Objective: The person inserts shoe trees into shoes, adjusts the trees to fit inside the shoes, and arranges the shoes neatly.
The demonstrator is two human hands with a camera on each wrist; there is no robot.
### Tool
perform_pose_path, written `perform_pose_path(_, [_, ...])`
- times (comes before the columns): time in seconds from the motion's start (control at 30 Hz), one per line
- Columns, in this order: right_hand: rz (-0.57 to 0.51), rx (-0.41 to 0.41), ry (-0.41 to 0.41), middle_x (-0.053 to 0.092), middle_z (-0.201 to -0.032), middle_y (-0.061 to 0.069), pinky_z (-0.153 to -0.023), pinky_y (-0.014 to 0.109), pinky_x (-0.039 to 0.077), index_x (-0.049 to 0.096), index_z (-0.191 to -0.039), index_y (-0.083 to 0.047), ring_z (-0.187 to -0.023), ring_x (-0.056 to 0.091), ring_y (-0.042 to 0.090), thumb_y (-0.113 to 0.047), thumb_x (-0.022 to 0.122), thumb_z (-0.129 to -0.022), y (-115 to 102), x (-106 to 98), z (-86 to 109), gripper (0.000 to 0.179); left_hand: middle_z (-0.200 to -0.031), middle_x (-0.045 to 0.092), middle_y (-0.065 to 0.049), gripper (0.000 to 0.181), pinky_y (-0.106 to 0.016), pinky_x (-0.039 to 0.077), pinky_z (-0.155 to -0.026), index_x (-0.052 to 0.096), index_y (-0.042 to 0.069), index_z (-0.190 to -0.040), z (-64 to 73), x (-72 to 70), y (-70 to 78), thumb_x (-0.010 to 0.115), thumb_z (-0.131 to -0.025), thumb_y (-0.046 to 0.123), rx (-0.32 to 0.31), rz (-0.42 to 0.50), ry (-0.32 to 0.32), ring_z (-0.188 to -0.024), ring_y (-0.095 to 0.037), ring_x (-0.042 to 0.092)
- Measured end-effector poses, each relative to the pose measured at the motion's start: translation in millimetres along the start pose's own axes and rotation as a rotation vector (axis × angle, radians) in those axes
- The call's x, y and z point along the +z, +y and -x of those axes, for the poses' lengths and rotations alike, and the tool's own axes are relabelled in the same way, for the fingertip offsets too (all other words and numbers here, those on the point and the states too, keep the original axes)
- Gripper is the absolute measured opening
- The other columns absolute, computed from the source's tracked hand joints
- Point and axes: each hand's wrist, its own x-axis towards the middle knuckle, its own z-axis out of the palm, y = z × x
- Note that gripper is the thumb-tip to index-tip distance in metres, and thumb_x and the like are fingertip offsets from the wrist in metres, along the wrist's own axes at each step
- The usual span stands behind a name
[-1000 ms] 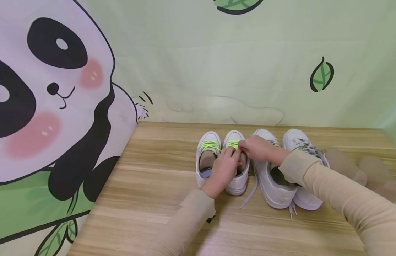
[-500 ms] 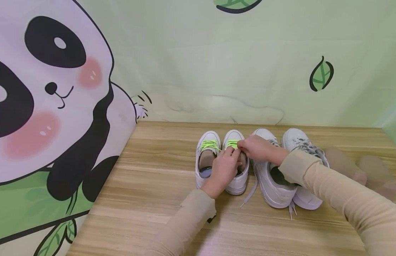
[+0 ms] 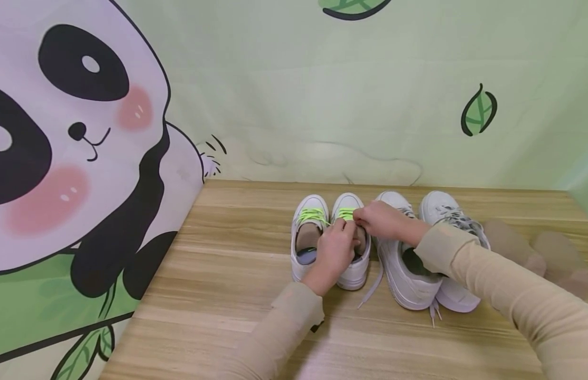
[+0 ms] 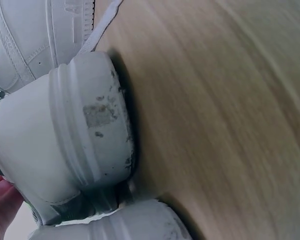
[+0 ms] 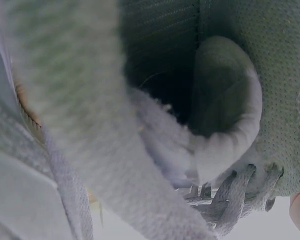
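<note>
My left hand (image 3: 335, 250) and right hand (image 3: 384, 219) meet over the second sneaker from the left, a small white sneaker (image 3: 353, 277) with green shoelaces (image 3: 345, 212). Both hands have curled fingers and pinch the green lace just behind its toe; the pinched ends are mostly hidden by the fingers. Beside it on the left stands the matching white sneaker (image 3: 296, 240), also laced in green. In the left wrist view, a scuffed heel (image 4: 97, 120) fills the middle, and fingers (image 4: 5, 200) show at the left edge.
A larger pair of white sneakers (image 3: 412, 287) with grey laces stands right of the hands, under my right forearm. One loose lace (image 3: 372, 287) trails on the wooden floor (image 3: 227, 274). Its padded tongue (image 5: 232, 95) shows in the right wrist view. A panda-printed wall (image 3: 322, 105) rises behind.
My left hand has shifted very slightly to the right. The right hand and the shoes stay where they were.
</note>
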Motion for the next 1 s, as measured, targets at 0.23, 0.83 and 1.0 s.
perform_pose_path(0.23, [-0.016,0.0,0.006,0.046,-0.053,-0.003,-0.057,0.033,0.039,0.049,-0.061,-0.011,-0.049,0.039,0.013,-0.001,0.054,-0.079,1,-1,1.5,0.021,-0.08,0.053,-0.002,0.033,-0.027,0.048,-0.058,0.05,0.012,-0.089,-1.7,0.0,-0.5,0.07,-0.071,0.032,-0.114,0.12,-0.069,-0.069,-0.016,0.057])
perform_pose_path(0.83, [-0.017,0.041,-0.036,0.04,-0.053,-0.004,-0.057,0.03,0.038,0.049,-0.062,-0.012,-0.051,0.035,0.011,-0.002,0.052,-0.079,1,-3,-1.8,0.019,-0.066,0.044,0.002,0.034,-0.023,0.039,-0.051,0.044,0.013,-0.07,1.7,-1.4,-10.0,0.067,-0.073,0.038,-0.162,0.247,-0.139,-0.061,-0.012,0.052])
perform_pose_path(1.0, [-0.005,0.041,-0.071,0.049,-0.058,-0.002,-0.054,0.028,0.039,0.055,-0.071,-0.01,-0.052,0.039,0.011,-0.004,0.054,-0.08,0,-6,-3.2,0.011,-0.068,0.045,0.002,0.032,-0.024,0.04,-0.054,0.045,0.013,-0.07,2.2,-2.7,-10.1,0.068,-0.073,0.035,-0.166,0.243,-0.162,-0.064,-0.012,0.052])
